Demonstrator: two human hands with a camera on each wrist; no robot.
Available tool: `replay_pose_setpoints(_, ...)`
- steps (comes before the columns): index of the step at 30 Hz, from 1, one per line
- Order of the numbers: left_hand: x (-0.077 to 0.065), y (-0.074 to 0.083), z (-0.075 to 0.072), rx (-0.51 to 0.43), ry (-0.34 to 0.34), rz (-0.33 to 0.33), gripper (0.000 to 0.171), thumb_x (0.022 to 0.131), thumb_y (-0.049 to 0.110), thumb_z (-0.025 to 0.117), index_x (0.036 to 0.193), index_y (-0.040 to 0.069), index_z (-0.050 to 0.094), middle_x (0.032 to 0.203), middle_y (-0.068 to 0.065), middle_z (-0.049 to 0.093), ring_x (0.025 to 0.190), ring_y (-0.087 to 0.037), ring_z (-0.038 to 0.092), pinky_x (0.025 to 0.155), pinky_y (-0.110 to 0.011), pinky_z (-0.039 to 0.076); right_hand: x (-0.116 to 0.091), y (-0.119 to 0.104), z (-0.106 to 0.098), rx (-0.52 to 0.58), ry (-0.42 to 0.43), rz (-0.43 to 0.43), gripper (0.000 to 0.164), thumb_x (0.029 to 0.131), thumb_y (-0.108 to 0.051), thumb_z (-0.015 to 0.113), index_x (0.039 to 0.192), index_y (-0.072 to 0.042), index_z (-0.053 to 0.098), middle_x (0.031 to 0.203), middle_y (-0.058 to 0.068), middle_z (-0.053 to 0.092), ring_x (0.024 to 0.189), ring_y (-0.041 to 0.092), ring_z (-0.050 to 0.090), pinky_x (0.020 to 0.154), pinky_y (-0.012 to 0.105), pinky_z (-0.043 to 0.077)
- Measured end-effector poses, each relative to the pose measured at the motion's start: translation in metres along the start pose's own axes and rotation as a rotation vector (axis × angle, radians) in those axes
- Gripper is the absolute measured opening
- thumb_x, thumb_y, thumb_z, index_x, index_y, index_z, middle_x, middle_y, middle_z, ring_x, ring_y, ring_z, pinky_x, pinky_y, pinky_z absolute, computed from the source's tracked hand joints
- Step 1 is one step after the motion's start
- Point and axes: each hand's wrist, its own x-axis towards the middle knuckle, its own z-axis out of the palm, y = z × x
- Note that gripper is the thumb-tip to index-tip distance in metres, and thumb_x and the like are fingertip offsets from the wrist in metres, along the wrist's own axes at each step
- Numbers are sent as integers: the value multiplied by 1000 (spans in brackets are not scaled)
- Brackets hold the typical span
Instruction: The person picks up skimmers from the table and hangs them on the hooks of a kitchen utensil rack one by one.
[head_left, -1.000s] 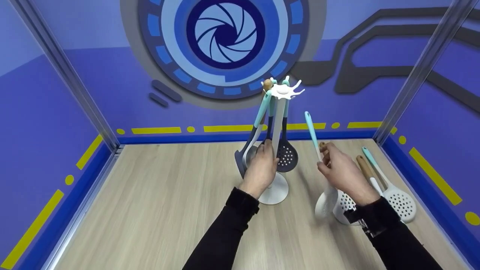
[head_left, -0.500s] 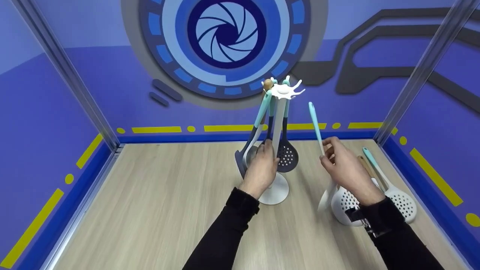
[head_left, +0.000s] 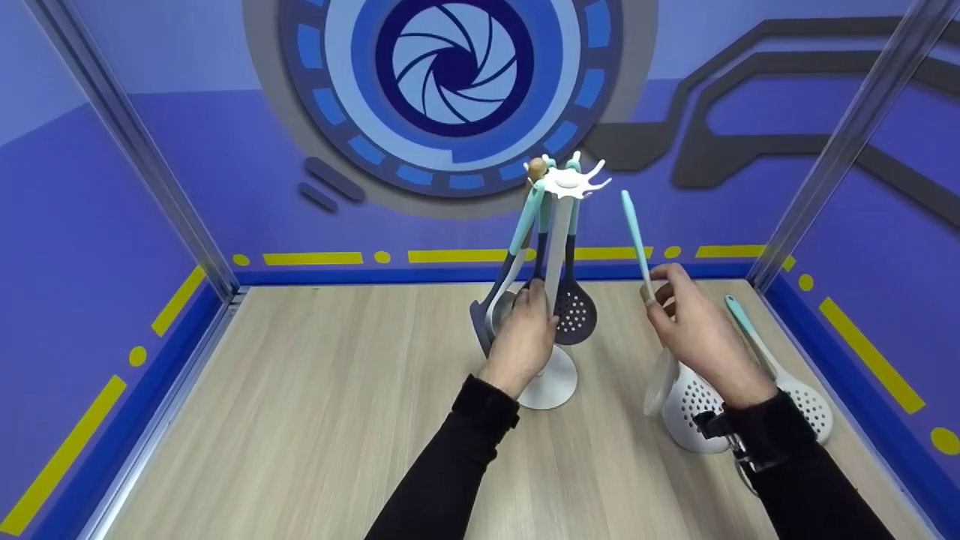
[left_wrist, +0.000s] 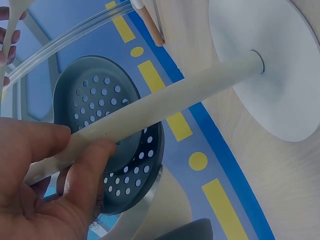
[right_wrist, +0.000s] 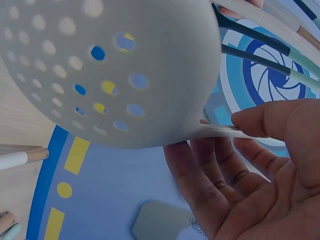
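Skimmer (head_left: 636, 232) in right hand (head_left: 697, 326), gap to stand (head_left: 556, 247), table edge (head_left: 375, 288) behind

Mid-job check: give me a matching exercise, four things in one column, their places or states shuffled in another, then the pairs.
1. left hand
2. right hand
3. dark skimmer
4. round base

A. hangs from the stand
B. grips the white pole
C. rests on the tabletop
D. holds a mint-handled utensil

Pairs: 1-B, 2-D, 3-A, 4-C

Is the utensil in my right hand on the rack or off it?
Off. The right hand holds the utensil apart from the white rack.
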Motion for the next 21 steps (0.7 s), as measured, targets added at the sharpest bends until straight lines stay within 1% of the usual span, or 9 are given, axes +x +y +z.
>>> replay_pose_setpoints(6,0,1,0,-3,1,-15,65,117,11,70,172,-13,43,165,-35,62,147,-48,71,124,-57,60,0,-4,-3,4,7,-13,39,121,-13,60,159,-3,51,122,24,76,109,41,81,78,37,60)
replay_pose_setpoints(12,0,2,-1,-2,1,-17,65,118,12,70,172,-13,43,165,-35,63,147,-47,72,124,-58,60,-1,-8,-7,8,16,-21,42,121,-14,60,161,-5,51,120,22,75,106,36,81,74,33,60)
replay_pose_setpoints(15,0,1,-1,2,0,-15,65,118,12,70,172,-13,43,165,-35,62,148,-47,71,125,-58,59,-1,-10,-9,-3,19,-30,44,121,-15,59,164,-4,50,121,22,75,107,38,81,77,36,61)
replay_pose_setpoints(21,0,1,0,19,24,6,64,117,12,72,170,-12,45,163,-35,65,146,-48,71,125,-59,58,0,-15,-13,-8,35,-52,45,121,-12,58,165,-4,49,126,24,75,117,44,80,87,50,64)
